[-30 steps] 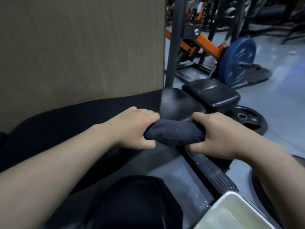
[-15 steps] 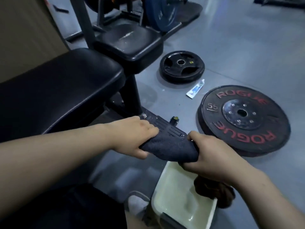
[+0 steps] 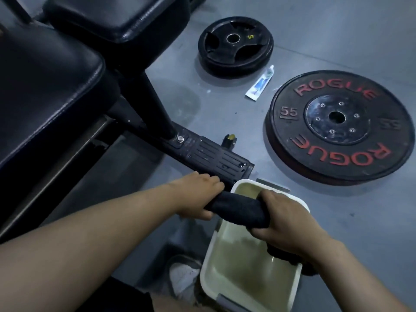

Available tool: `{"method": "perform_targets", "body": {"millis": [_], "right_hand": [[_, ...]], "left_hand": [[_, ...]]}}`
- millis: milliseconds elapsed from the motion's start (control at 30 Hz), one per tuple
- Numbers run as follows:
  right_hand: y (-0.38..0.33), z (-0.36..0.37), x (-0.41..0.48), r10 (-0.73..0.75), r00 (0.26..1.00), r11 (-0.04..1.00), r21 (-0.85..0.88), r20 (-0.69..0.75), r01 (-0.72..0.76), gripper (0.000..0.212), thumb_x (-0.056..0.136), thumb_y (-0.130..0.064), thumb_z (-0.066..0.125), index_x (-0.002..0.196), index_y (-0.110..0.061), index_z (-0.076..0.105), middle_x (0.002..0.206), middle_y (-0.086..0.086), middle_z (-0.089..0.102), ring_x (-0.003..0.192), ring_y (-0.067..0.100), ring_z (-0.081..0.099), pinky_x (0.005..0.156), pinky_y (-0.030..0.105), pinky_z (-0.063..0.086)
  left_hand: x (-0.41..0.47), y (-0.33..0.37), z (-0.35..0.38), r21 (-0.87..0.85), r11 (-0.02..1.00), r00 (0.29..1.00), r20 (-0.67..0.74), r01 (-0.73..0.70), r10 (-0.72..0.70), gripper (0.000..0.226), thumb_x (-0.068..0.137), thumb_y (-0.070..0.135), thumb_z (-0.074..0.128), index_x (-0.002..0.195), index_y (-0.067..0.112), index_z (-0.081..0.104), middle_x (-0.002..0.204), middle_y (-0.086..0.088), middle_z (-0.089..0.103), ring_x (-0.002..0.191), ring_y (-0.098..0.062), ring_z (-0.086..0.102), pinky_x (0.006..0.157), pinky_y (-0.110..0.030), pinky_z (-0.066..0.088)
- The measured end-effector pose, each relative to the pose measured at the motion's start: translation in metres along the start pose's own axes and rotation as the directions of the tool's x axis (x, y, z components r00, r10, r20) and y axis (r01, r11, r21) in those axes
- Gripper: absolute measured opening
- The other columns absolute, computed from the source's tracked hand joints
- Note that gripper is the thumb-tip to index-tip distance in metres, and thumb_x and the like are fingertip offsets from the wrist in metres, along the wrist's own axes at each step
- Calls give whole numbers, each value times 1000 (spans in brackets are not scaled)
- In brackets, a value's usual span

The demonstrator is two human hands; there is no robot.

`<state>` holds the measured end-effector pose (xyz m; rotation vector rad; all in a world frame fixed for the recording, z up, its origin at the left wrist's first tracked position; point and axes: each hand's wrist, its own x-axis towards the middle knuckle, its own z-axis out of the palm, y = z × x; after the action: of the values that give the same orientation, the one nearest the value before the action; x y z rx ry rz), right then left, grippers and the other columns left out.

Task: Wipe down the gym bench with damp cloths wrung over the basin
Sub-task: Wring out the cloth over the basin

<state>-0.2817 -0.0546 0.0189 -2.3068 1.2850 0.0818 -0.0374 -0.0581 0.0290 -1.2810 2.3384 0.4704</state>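
A dark rolled cloth (image 3: 238, 208) stretches between my two hands, above the near-left part of a white square basin (image 3: 249, 275) holding murky water on the floor. My left hand (image 3: 198, 197) grips the cloth's left end, just left of the basin's rim. My right hand (image 3: 283, 224) grips the right end over the basin. A second dark cloth (image 3: 290, 257) hangs over the basin's right rim under my right wrist. The black padded gym bench (image 3: 45, 86) fills the upper left, its foot bar (image 3: 209, 154) reaching toward the basin.
A big black Rogue 55 plate (image 3: 337, 122) lies on the grey floor at right. A smaller black plate (image 3: 234, 43) lies beyond it, with a white tube (image 3: 261, 83) between them. My white shoe (image 3: 182, 278) stands left of the basin.
The view has swung from the wall and bench down to the floor. Both hands have carried the rolled cloth from above the bench frame to above the basin.
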Motion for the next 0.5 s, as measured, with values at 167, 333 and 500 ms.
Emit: {"method": "perform_targets", "body": {"millis": [167, 333, 500], "right_hand": [[-2, 22, 13, -26, 999, 998, 55, 27, 24, 42, 69, -61, 60, 87, -28, 39, 79, -12, 50, 69, 11, 48, 57, 30, 37], [-3, 41, 19, -22, 997, 991, 133, 80, 11, 44, 68, -59, 61, 90, -26, 40, 80, -12, 51, 69, 11, 48, 57, 28, 35], [0, 47, 9, -38, 996, 992, 123, 78, 28, 45, 65, -60, 60, 88, -26, 42, 80, -11, 49, 71, 13, 46, 59, 28, 33]], "left_hand": [[2, -14, 24, -128, 991, 999, 37, 42, -38, 46, 77, 42, 66, 111, 18, 48, 111, 0, 48, 96, -22, 54, 70, -33, 39], [5, -10, 32, -266, 961, 992, 119, 80, -49, 46, 80, 32, 68, 114, 12, 44, 114, -5, 49, 87, -26, 57, 67, -32, 36], [2, -9, 27, -173, 984, 988, 143, -28, 53, 46, 81, 39, 67, 112, 14, 43, 113, -3, 53, 85, -26, 56, 66, -30, 29]]}}
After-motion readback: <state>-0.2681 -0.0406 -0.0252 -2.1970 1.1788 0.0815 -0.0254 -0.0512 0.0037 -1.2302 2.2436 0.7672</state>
